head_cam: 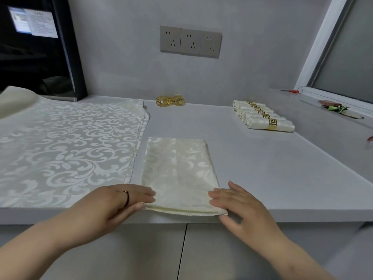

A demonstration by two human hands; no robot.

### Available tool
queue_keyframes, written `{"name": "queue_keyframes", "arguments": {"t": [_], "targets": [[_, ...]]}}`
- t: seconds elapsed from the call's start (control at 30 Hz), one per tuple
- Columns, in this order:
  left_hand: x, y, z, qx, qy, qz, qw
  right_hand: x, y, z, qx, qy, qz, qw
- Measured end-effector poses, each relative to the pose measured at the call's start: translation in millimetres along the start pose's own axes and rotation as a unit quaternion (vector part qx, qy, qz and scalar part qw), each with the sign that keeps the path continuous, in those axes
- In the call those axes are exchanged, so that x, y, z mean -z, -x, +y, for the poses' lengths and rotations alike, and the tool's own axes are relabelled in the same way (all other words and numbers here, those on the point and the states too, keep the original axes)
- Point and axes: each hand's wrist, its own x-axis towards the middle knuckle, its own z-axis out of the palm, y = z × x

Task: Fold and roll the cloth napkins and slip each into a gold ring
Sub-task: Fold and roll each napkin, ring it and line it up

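Napkin point(178, 172) lies folded between spread cloths point(66, 142) and seemingly five ringed rolls point(262, 116).

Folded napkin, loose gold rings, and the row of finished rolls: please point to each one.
folded napkin point(178, 170): head view, middle of its top face.
loose gold rings point(170, 101): head view, between the two rings' bands.
finished rolls point(262, 116): head view, middle roll's ring.
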Motion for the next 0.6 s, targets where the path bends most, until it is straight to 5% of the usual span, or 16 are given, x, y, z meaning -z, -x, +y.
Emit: {"name": "queue_keyframes", "arguments": {"t": [0.2, 0.33, 0.5, 0.6], "targets": [[2, 10, -1, 0.043, -0.007, -0.019, 0.999, -1, -4, -5, -0.057, -0.039, 0.021, 0.997], [2, 7, 1, 0.066, -0.02, 0.067, 0.995, 2, -6, -14, -0.18, -0.123, 0.022, 0.976], [5, -10, 16, 0.263, 0.128, 0.138, 0.946, 7, -19, -22, -0.282, -0.189, 0.037, 0.94], [7, -24, 11, 0.322, 0.115, 0.133, 0.93, 8, -32, -21, -0.337, -0.187, 0.031, 0.922]]}}
